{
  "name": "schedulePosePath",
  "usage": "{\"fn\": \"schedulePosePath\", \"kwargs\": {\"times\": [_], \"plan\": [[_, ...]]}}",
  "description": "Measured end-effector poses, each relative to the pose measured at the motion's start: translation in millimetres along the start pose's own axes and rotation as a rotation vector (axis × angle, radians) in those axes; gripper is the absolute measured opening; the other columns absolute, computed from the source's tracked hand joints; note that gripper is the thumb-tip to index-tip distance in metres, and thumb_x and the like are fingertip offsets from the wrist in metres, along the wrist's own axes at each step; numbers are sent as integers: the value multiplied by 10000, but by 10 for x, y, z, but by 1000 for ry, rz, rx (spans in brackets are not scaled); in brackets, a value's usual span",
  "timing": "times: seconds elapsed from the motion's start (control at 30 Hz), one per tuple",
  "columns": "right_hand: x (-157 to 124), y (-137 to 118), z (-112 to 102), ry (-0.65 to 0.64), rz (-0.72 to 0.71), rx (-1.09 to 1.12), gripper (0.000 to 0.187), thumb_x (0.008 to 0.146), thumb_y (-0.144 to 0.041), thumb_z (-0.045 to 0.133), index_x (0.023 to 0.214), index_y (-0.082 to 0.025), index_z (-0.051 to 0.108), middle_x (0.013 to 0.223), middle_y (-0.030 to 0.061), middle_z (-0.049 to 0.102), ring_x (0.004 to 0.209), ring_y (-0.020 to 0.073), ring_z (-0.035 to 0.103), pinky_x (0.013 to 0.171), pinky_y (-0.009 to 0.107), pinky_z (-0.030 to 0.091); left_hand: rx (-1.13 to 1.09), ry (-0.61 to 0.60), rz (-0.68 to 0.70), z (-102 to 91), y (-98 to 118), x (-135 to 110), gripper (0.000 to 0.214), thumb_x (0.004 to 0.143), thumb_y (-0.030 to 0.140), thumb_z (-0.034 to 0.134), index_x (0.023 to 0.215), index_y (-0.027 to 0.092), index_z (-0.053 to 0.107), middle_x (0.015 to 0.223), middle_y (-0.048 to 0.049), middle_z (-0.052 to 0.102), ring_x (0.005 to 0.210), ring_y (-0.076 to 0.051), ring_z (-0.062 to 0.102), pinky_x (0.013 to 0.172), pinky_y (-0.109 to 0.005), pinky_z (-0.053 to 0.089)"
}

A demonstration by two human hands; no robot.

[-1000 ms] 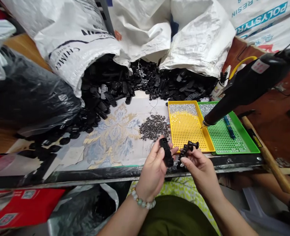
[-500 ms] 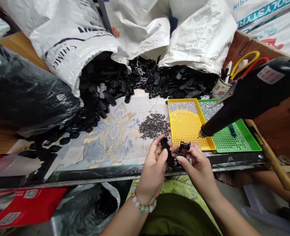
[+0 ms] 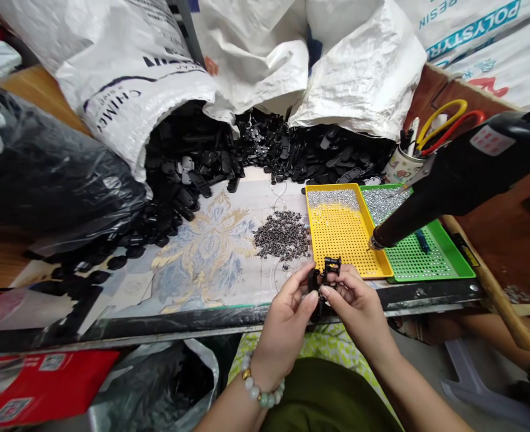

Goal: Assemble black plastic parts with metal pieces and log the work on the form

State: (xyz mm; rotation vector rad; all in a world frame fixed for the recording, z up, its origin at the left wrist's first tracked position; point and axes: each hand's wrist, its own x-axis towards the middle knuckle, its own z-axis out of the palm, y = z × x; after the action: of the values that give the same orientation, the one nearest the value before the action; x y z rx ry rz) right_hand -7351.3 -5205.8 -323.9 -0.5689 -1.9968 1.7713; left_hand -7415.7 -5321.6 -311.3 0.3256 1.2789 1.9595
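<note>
Over the table's front edge, my left hand point(image 3: 287, 315) pinches an elongated black plastic part point(image 3: 313, 281) between thumb and fingers. A beaded bracelet circles that wrist. My right hand point(image 3: 355, 300) grips a second black plastic piece point(image 3: 332, 265), which has an open frame shape with a rounded bar on top. The two pieces meet or overlap between my fingertips; whether they are joined I cannot tell. Just beyond my hands lies a pile of small dark metallic bits point(image 3: 283, 235).
A yellow perforated tray point(image 3: 346, 240) and a green tray point(image 3: 454, 258) hold small silvery pieces. A black electric screwdriver point(image 3: 409, 210) slants over them. White sacks point(image 3: 256, 60) spill black plastic parts point(image 3: 193, 174) at the back. A pen cup point(image 3: 402, 165) holds scissors. Another person's arm shows at right.
My left hand has shifted right toward my right hand, bringing its black part against the other piece. The left part has turned and shows less of its length.
</note>
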Motion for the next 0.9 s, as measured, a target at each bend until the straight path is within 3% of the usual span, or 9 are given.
{"fn": "schedulePosePath", "kwargs": {"times": [0.4, 0.9], "plan": [[3, -55, 55, 46, 51, 80, 99, 762, -289, 624, 787, -197, 598, 868, 26, 450, 831, 138, 498, 691, 230, 490, 28, 36, 16, -8, -32, -44, 375, 861, 183, 525, 1218, 295, 501, 1312, 22, 507, 1247, -121, 400, 1006, -179, 337], [4, 1, 64, 61, 2, 34, 91, 771, -280, 609, 801, -197, 586, 872, 36, 466, 850, 154, 499, 696, 247, 483, 81, 30, 24, -13, -53, -20, 393, 844, 194, 546, 1227, 270, 500, 1332, -6, 489, 1259, -162, 392, 1049, -252, 313]]}}
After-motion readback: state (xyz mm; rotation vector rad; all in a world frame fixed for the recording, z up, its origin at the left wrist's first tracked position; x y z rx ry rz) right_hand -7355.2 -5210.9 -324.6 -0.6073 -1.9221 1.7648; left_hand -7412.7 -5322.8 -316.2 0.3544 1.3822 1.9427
